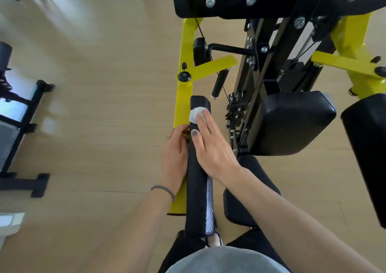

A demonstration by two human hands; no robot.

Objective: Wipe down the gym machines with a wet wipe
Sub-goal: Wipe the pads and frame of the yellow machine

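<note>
From the head camera, looking down: the right hand (211, 145) lies flat along the top of a long black arm pad (199, 168), fingers straight, with a balled-up white wet wipe (196, 115) pressed under the fingertips near the pad's far end. The left hand (175, 153) is on the pad's left side, where it meets the yellow frame (183, 105), fingers curled in around the edge (how firmly it grips I cannot tell, since the fingertips are hidden). It seems to be steadying the pad.

The wipe looks light, limp and damp; it will bunch and slide under the fingers rather than hold a shape, so a flat press with several fingers should keep it in place better than a pinch. The pad looks like firm vinyl-covered foam with a textured skin, bolted to the machine, so it should take pressure without moving much. A wet surface may turn slick.

Beyond are a black seat (292, 124), a roller pad (367, 147) and, off left on the wood floor (104, 84), a black rack (27, 113).
</note>
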